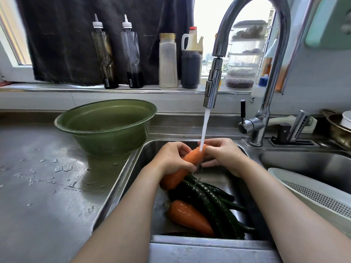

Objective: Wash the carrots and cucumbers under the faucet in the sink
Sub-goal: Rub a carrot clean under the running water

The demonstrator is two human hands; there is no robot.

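Over the steel sink (121, 188) I hold an orange carrot (192, 155) slanted under the water stream running from the chrome faucet (212, 86). My left hand (171, 158) grips the carrot's middle. My right hand (222, 155) grips its upper end, where the water strikes. The carrot's lower end (171, 180) shows below my left wrist. On the sink floor lie a second carrot (188, 217) and several dark green cucumbers (210, 202), all wet.
A green basin (106, 124) stands on the wet steel counter (38, 177) to the left. A white perforated colander (311, 194) sits in the right-hand sink. Bottles (103, 54) line the window ledge. The faucet handle (248, 125) and a knife rack (296, 130) are at right.
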